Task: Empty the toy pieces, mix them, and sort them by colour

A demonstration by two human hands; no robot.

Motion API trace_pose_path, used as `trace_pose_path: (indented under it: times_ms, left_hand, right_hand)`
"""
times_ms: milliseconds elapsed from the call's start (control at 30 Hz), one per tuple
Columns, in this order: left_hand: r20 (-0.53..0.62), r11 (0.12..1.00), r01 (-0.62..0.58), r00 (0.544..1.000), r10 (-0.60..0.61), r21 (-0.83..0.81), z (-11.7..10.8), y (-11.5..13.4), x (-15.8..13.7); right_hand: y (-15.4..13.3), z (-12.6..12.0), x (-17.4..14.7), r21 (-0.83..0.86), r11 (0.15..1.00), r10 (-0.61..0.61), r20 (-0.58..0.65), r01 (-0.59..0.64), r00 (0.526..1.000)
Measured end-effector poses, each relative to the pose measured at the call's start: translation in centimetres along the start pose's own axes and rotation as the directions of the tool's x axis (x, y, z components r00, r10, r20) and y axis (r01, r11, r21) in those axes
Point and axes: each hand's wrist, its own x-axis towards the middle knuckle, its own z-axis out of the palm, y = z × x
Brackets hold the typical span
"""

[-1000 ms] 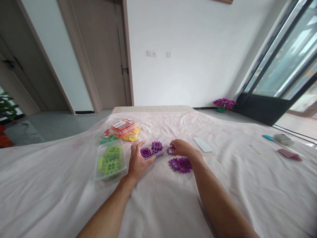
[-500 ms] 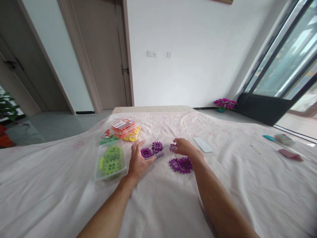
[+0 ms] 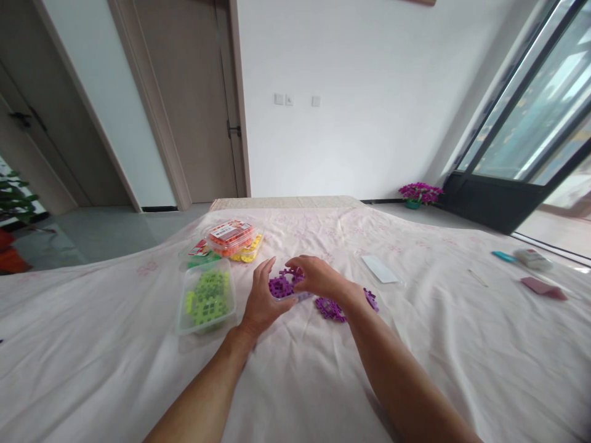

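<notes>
Fingers of my left hand (image 3: 262, 298) grasp the box (image 3: 303, 296) by its left end, the thumb along its near wall. Those of my right hand (image 3: 325, 278) curl over its opening and look pinched on a purple piece (image 3: 292, 275), just above the others in the box. To do this well, I should brace the box with the left, lower the piece flat, and mind that its teeth don't snag its neighbours.

Counting: one box between my hands, its purple pieces (image 3: 279, 287) overlapping too much to number. Outside, to the right, at least two loose pieces (image 3: 329, 309) show, one either side of my right forearm. On the left are one lime box (image 3: 185, 317) near me and, farther off, one orange box (image 3: 231, 240), one yellow box (image 3: 248, 249) and one green pack (image 3: 201, 258). Right: one white card (image 3: 379, 269).
</notes>
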Motion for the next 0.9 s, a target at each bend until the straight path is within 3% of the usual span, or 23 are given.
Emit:
trace_pose_path:
  times_ms: [300,467,633,767,900]
  left_hand:
    - [0.032,0.998,-0.014,0.999,0.013,0.06,0.0,0.3,0.0]
    - [0.022,0.998,-0.014,1.0,0.012,0.069,0.0,0.7,0.0]
    - [-0.031,0.998,-0.005,0.999,0.007,0.063,-0.1,0.1,0.1]
    - [-0.152,0.993,0.037,0.988,-0.02,0.11,-0.2,-0.8,0.3]
    - [-0.169,0.99,0.051,0.985,-0.029,0.131,-0.4,-1.0,0.4]
  right_hand:
    - [0.7,2.9,1.6,0.025,0.999,-0.031,0.071,0.029,0.997]
    - [0.6,3.2,1.8,0.072,0.997,-0.02,0.087,0.014,0.996]
    - [1.2,1.3,0.8,0.157,0.987,0.028,0.003,-0.028,1.0]
    - [2.6,-1.7,-0.6,0.185,0.97,0.178,-0.118,-0.155,0.977]
    - [5.2,-3.7,-1.7,0.16,0.938,0.318,-0.051,-0.306,0.947]
